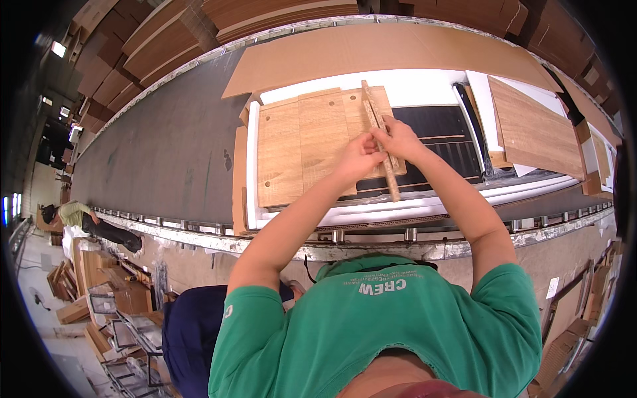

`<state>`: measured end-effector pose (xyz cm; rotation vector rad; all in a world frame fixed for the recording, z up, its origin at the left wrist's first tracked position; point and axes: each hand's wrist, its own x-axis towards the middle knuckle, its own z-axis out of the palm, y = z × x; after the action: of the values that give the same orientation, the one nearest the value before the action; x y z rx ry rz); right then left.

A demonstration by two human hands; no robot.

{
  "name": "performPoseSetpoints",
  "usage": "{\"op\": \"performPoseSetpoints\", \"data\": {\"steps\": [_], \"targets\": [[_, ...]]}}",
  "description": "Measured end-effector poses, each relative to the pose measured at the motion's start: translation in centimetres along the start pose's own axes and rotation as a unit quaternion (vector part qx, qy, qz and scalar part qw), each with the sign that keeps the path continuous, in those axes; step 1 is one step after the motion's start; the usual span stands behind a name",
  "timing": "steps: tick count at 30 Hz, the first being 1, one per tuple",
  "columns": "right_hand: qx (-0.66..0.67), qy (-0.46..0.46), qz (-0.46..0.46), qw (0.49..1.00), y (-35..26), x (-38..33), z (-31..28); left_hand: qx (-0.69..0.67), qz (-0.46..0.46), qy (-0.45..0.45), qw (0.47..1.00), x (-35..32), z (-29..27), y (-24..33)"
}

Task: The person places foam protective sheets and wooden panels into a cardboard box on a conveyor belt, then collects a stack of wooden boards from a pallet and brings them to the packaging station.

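Note:
A narrow wood-grain panel [389, 176] stands on edge, tilted, above an open cardboard box. Wrapped over its upper edge, my right hand [400, 140] grips it near the middle. My left hand [360, 158] is closed with its fingertips at the same panel, touching or almost touching the right hand. Under them lie flat wood-grain panels [298, 146] with small round holes, in the left half of the box. Black panels [431, 126] show to the right of these. White foam strips [253, 166] line the box walls.
The box's cardboard flap [398, 50] folds out at the far side. A larger wood-grain panel [537, 129] lies at the right end. Left of the box runs a dark conveyor belt [159, 139]. Stacked cardboard [279, 16] stands behind. Another person [99, 222] is far left.

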<state>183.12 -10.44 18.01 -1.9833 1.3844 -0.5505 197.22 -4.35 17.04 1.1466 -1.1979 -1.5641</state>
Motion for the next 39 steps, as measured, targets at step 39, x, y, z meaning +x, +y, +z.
{"op": "performPoseSetpoints", "data": {"steps": [39], "targets": [[-0.246,0.174,0.117,0.946,9.3,0.4,-7.2,0.576,0.308,-0.053,0.755,0.7,3.0,-3.7]]}}
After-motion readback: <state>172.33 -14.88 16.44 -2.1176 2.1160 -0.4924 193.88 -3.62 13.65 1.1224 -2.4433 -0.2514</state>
